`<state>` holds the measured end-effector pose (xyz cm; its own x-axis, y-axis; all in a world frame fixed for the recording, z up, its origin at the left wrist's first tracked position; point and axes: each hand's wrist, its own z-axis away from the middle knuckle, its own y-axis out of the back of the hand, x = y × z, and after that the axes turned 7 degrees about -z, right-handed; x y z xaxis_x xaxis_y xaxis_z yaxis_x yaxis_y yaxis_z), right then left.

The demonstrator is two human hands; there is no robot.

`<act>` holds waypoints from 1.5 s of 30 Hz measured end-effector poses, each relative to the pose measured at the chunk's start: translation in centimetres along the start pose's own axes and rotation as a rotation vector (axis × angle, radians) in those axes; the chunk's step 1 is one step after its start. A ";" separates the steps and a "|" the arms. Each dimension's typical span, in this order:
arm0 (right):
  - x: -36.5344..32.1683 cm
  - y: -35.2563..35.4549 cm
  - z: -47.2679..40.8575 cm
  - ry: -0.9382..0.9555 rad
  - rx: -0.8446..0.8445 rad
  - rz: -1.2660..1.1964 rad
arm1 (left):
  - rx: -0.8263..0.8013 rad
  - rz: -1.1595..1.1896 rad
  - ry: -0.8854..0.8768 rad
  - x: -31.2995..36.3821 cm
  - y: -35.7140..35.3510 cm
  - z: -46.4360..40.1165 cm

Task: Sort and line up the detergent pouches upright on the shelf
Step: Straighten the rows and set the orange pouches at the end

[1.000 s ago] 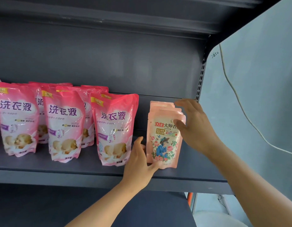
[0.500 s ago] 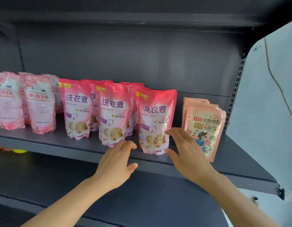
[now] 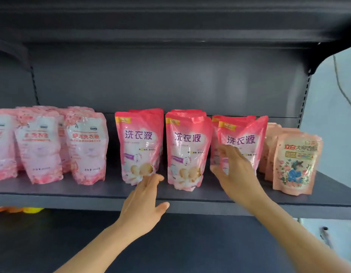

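Three rows of bright pink pouches stand upright on the grey shelf (image 3: 76, 191): a left one (image 3: 139, 143), a middle one (image 3: 187, 148) and a right one (image 3: 244, 138). My left hand (image 3: 144, 200) is open, its fingertips touching the bottom of the left pouch. My right hand (image 3: 234, 171) is open too, with straight fingers pressed against the lower front of the right pouch, which leans a little. Pale pink clear pouches (image 3: 86, 148) stand further left. Peach floral pouches (image 3: 296, 162) stand at the far right.
The shelf's back panel (image 3: 170, 85) and the upper shelf (image 3: 170, 20) close the space above. A slotted upright (image 3: 303, 103) ends the shelf at the right, with a pale wall and cable (image 3: 342, 89) beyond. Yellow and orange items (image 3: 31, 209) peek out below left.
The view swung left, showing more of the pale pouches. My right hand rose from the shelf edge onto the right pouch. My left hand reached forward to the left pouch's base.
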<state>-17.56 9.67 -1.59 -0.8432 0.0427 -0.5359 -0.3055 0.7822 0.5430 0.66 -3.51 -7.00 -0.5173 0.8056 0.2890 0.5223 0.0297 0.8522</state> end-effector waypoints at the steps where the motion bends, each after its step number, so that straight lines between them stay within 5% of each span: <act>1: -0.7 0.0 -0.6 -0.003 0.053 0.000 | 0.001 0.023 -0.015 -0.5 0.2 -0.4; 8: -4.2 1.4 -6.0 0.038 0.164 0.208 | -0.016 0.239 -0.036 -1.4 -0.6 -3.7; 14: -5.3 1.4 -10.7 0.080 -0.026 0.467 | 0.030 0.418 -0.016 0.4 -2.5 -6.7; 21: -4.2 0.5 -13.6 0.080 -0.172 0.487 | 0.073 0.625 0.146 2.0 -5.5 -9.6; 33: -2.4 -0.7 -16.1 0.047 -0.115 0.414 | 0.145 0.437 0.252 2.3 -7.4 -10.2; 45: -1.8 0.3 -16.1 0.090 -0.164 0.335 | 0.099 0.504 0.188 1.7 -7.1 -10.1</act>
<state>-23.29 -0.22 9.96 -0.9416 0.2189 -0.2560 -0.0667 0.6240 0.7786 -10.75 -8.34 -8.14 -0.2945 0.6148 0.7316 0.7931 -0.2698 0.5460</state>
